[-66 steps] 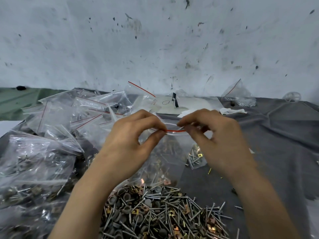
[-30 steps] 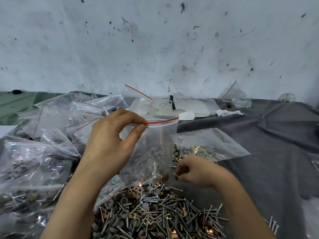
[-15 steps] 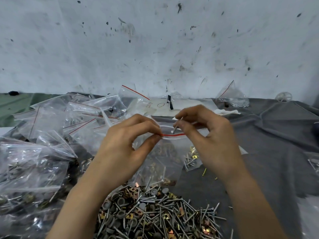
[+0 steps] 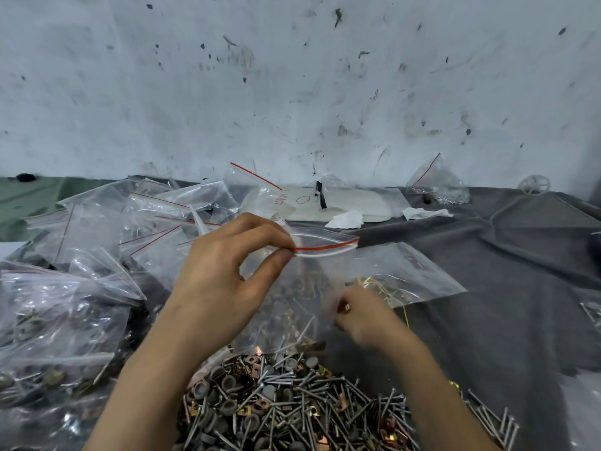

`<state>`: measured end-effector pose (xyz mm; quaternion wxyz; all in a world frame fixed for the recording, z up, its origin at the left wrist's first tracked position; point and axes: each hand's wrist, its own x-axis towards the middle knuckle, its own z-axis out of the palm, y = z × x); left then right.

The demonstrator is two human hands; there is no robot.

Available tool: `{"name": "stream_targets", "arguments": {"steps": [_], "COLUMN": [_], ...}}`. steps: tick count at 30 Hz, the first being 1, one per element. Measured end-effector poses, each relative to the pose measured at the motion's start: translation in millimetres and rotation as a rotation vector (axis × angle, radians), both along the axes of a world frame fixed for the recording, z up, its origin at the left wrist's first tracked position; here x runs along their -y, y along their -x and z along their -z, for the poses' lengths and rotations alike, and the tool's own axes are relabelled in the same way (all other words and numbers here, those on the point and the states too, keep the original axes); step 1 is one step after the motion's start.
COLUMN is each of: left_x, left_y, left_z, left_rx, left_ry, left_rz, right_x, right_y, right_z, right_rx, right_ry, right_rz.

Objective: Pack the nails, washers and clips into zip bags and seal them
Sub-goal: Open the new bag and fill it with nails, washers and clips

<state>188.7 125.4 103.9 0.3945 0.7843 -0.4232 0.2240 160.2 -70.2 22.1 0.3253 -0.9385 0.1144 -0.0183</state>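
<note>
Your left hand (image 4: 227, 281) pinches the clear zip bag (image 4: 312, 278) by its gaping red-striped mouth; your blurred right hand (image 4: 361, 315) curls, perhaps around something small.

The left hand (image 4: 224, 288) was up, thumb and forefinger pinching the zip bag (image 4: 302, 288) at the left end of its red strip (image 4: 325, 247). The bag's mouth gaped open, and nails and washers showed through the plastic. Just right of the bag's lower half, the right hand (image 4: 364, 317) was a blur, fingers curled, too smeared to tell what they held. Below the bag lay the loose heap of nails, washers and brass clips (image 4: 292, 402). Left of the bag, filled bags (image 4: 58, 320) were piled. To its right a nearly empty bag (image 4: 413, 271) lay flat on the grey cloth (image 4: 504, 288). Behind it lay a white packet (image 4: 351, 203).
</note>
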Motion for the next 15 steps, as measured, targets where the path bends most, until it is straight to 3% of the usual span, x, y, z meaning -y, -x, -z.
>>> {"name": "stream_targets", "arguments": {"steps": [4, 8, 12, 15], "left_x": [-1.3, -0.2, 0.4, 0.2], "left_y": [-1.5, -1.5, 0.0, -0.5], "left_z": [0.0, 0.1, 0.4, 0.4], "left_rx": [-0.004, -0.001, 0.011, 0.007], "left_ry": [-0.001, -0.001, -0.008, -0.003], "left_rz": [-0.002, 0.001, -0.001, 0.001], "right_x": [-9.8, -11.4, -8.9, -6.1], "right_y": [-19.4, -30.9, -31.2, -23.0], "right_z": [34.4, 49.1, 53.8, 36.2], "right_rx": [-0.127, -0.117, -0.108, -0.078], "right_ry": [0.171, 0.374, 0.397, 0.234], "right_rz": [-0.008, -0.019, -0.011, 0.074]}}
